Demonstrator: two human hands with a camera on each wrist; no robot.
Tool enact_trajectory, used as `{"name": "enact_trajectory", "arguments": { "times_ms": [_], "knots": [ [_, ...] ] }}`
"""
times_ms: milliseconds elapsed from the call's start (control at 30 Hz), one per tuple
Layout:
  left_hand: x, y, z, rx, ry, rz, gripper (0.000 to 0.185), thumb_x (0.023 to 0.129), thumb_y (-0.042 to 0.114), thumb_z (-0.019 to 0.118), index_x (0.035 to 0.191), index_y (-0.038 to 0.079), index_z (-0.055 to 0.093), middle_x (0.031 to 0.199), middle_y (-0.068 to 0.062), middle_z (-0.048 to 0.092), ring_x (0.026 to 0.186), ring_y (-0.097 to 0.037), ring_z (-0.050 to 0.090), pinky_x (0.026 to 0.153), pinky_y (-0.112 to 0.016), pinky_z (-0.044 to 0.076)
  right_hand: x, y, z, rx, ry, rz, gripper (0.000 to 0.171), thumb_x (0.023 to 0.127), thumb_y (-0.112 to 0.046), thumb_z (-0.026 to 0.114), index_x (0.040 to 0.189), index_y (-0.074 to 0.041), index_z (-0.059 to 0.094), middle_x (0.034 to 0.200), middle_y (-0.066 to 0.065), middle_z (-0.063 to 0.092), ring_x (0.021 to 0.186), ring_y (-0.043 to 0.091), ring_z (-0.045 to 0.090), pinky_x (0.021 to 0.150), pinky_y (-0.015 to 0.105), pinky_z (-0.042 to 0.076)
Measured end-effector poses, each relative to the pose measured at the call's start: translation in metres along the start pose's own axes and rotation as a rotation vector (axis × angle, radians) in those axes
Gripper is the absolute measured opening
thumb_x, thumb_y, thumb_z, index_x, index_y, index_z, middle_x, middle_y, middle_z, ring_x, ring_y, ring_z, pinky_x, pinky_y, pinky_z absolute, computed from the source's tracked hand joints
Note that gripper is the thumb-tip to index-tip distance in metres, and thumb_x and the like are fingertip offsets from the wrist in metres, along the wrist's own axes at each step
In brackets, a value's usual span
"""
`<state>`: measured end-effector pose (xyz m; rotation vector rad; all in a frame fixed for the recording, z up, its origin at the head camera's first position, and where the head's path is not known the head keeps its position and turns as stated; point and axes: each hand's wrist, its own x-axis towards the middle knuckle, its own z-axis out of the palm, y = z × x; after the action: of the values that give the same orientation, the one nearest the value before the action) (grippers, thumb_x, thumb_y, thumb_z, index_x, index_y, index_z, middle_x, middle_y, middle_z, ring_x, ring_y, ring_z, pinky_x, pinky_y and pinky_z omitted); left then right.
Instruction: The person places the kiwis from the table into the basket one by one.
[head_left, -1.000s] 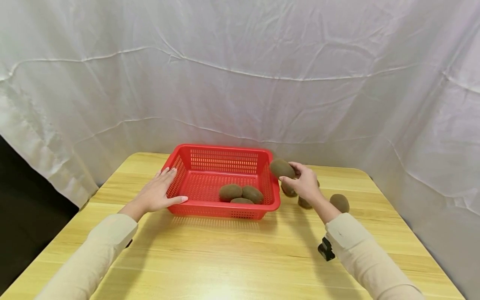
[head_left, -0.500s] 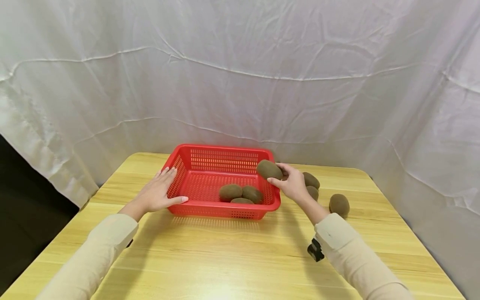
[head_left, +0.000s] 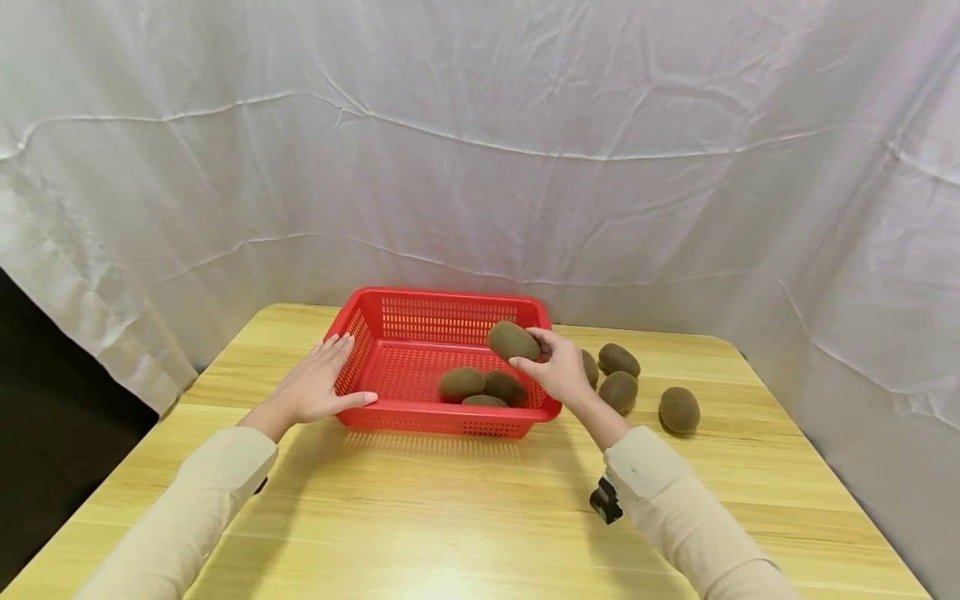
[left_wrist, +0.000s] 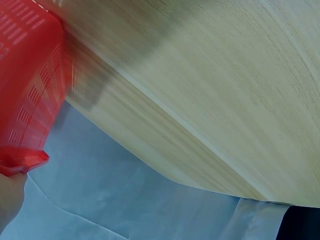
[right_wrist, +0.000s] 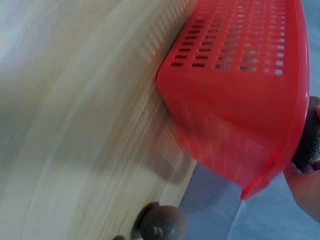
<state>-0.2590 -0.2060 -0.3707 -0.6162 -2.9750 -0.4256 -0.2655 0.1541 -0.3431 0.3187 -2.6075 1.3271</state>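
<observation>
My right hand (head_left: 558,367) pinches a brown, fuzzy kiwi (head_left: 513,341) between thumb and fingers, over the right part of a red plastic basket (head_left: 420,408). In the right wrist view, the same kiwi (right_wrist: 309,137) shows at the right edge, beyond the basket's rim. Three kiwis (head_left: 461,384) lie inside the basket, bunched near its front right. With fingers spread straight, my left hand (head_left: 311,385) rests on the basket's left rim, thumb along the front edge. Only a bit of that hand (left_wrist: 10,197) appears in the left wrist view, at the rim.
Several more kiwis (head_left: 618,392) sit on the wooden table (head_left: 420,508) right of the basket; one is partly behind my right hand. A single kiwi (head_left: 679,410) lies farther right. A pale curtain (head_left: 480,167) hangs behind the table.
My right hand has carried its kiwi leftward, from beside the basket's right rim to over its inside. Kiwis on the table that it covered now show. My left hand stays put.
</observation>
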Motion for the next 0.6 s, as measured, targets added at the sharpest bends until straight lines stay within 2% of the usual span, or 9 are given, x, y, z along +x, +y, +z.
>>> {"name": "enact_trajectory", "arguments": {
  "times_ms": [333, 600],
  "knots": [
    [0.0, -0.001, 0.0, 0.002, -0.004, -0.005, 0.101, 0.081, 0.061, 0.054, 0.145, -0.008, 0.017, 0.152, -0.025, 0.018, 0.141, -0.041, 0.014, 0.116, -0.052, 0.01, 0.001, -0.004, 0.02, 0.105, -0.031, -0.017, 0.051, 0.078, -0.011, 0.073, 0.126, -0.001, 0.055, 0.115, 0.019, 0.064, 0.1, 0.028, 0.063, 0.081, 0.035, 0.054],
    [-0.001, 0.0, 0.0, 0.008, -0.002, -0.004, 0.101, 0.081, 0.061, 0.054, 0.144, -0.008, 0.017, 0.152, -0.025, 0.019, 0.141, -0.041, 0.015, 0.116, -0.052, 0.011, 0.002, -0.006, 0.034, 0.077, -0.044, 0.01, 0.052, 0.077, -0.014, 0.074, 0.125, -0.004, 0.057, 0.117, 0.015, 0.064, 0.1, 0.025, 0.064, 0.083, 0.035, 0.054]
  ]
}}
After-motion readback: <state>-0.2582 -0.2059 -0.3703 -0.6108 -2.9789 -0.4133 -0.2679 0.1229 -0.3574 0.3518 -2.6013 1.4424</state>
